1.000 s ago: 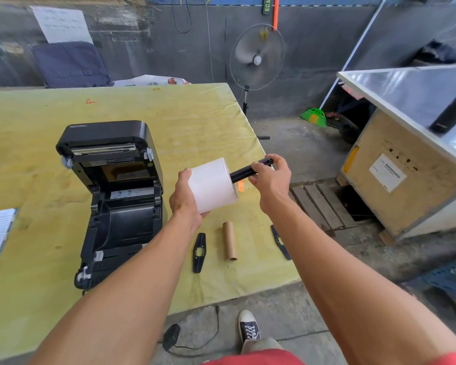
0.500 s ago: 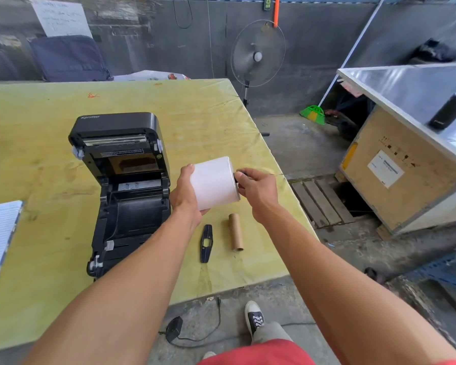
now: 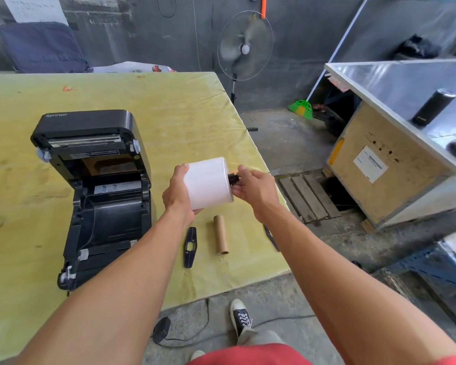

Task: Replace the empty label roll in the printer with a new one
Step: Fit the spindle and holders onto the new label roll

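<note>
On the yellow desk [image 3: 182, 106] the printer [image 3: 95, 185] sits lid-up w/ bay bare and the old cardboard core [image 3: 221, 234] out, near-right of it, so you're approx halfway: left hand [image 3: 178, 192] wraps the new label roll [image 3: 208, 183], right hand [image 3: 256, 187] pinches the black spindle [image 3: 233, 178] at its end; guides & loading left.

— How do the arms sit?
— Both bare forearms reach forward, converging; the left hand [image 3: 178, 192] curls, thumb up, around something held.
— And the other?
— The right hand [image 3: 256, 187] faces it; its fingers [image 3: 244, 177] are pinched together.
</note>
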